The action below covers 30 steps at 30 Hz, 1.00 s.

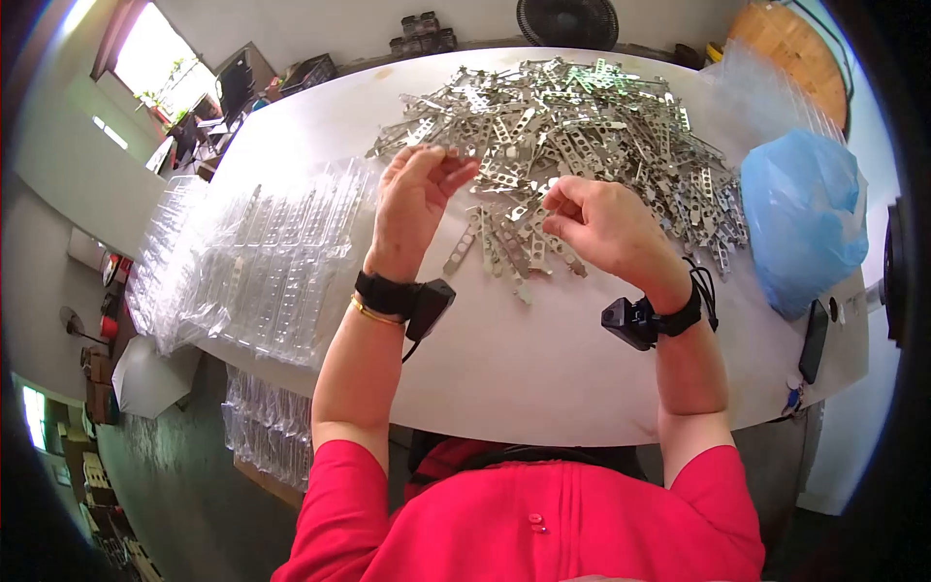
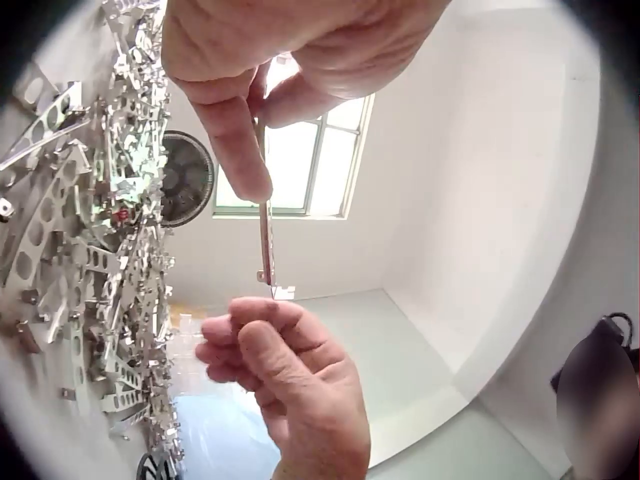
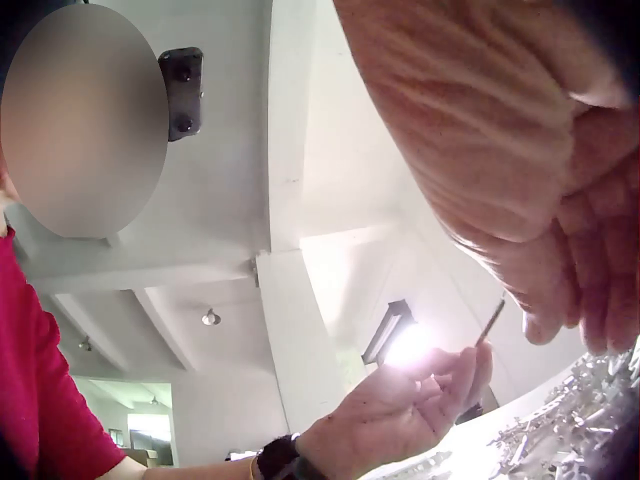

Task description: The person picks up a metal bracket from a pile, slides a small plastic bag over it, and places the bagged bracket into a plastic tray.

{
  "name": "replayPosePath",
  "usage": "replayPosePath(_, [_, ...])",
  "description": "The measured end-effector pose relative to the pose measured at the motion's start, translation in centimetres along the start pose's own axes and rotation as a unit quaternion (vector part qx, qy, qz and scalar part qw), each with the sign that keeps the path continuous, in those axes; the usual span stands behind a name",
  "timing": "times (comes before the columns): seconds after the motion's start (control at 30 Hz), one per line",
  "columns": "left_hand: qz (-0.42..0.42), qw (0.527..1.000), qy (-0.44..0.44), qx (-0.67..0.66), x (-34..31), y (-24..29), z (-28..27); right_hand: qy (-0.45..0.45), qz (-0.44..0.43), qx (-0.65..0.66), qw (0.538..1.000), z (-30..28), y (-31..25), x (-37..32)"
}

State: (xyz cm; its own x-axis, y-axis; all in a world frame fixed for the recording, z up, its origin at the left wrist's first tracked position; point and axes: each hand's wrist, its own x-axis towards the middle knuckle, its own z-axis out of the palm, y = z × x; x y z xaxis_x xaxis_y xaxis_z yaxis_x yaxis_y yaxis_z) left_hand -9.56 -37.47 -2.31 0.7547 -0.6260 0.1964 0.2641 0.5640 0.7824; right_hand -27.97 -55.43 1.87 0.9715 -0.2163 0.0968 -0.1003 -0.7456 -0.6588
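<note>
A broad, white, smooth-topped counter (image 1: 524, 369) spreads before the person, and the largest thing on it is a loose heap of silvery, flat metal pieces with punched holes (image 1: 582, 126), massed at the far middle and trailing toward the near side. To the person's left lie clear, ribbed plastic trays (image 1: 281, 252), shiny and overlapping; at the right sits a bulging, translucent blue plastic bag (image 1: 805, 213), just beside the heap. A flat black rectangular object (image 1: 814, 341) rests near the counter's right edge, on the near side of the bag. The two hands are raised over the near part of the heap, apart from each other. The left hand (image 1: 412, 199) has its grip closed on one small piece — thumb and fingers pinch it near one end. The right hand (image 1: 606, 223) is close by, its grip relaxed, the fingers loosely bent with the thumb near them; nothing can be seen between them. Smallest is the held piece, a thin, narrow metal strip (image 2: 267, 235) seen nearly edge-on; in the left wrist view it points from the left fingertips toward the right hand, its free end just beside the right fingers — whether they touch it, I cannot tell.
</note>
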Motion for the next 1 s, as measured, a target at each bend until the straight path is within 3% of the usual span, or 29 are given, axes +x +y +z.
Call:
replayPosePath(0.13, [0.059,0.997,0.004,-0.057,1.4,0.9,2.1,-0.070,-0.091,0.025,0.993,2.2,0.0,0.0])
replayPosePath(0.27, [0.083,0.994,-0.035,-0.070,2.1,0.9,4.9,-0.257,-0.203,0.030,0.944,6.4,-1.0,-0.5])
replayPosePath(0.43, [0.083,0.994,-0.035,-0.060,2.3,0.5,6.6,-0.356,-0.165,0.160,0.906,10.1,-2.5,-1.3])
replayPosePath(0.5, [0.071,0.996,-0.020,-0.044,2.3,0.6,6.6,-0.415,-0.119,0.327,0.840,12.0,-2.2,-1.2])
replayPosePath(0.63, [0.062,0.997,-0.003,-0.038,2.4,0.2,5.8,-0.436,-0.104,0.346,0.824,13.1,-2.2,-1.6])
replayPosePath(0.8, [0.065,0.997,0.006,-0.043,2.8,-0.5,5.3,-0.397,-0.073,0.324,0.855,13.8,-3.0,-2.0])
replayPosePath(1.0, [0.055,0.997,-0.007,-0.056,2.8,-0.7,4.7,-0.405,-0.059,0.368,0.835,14.6,-3.1,-1.5])
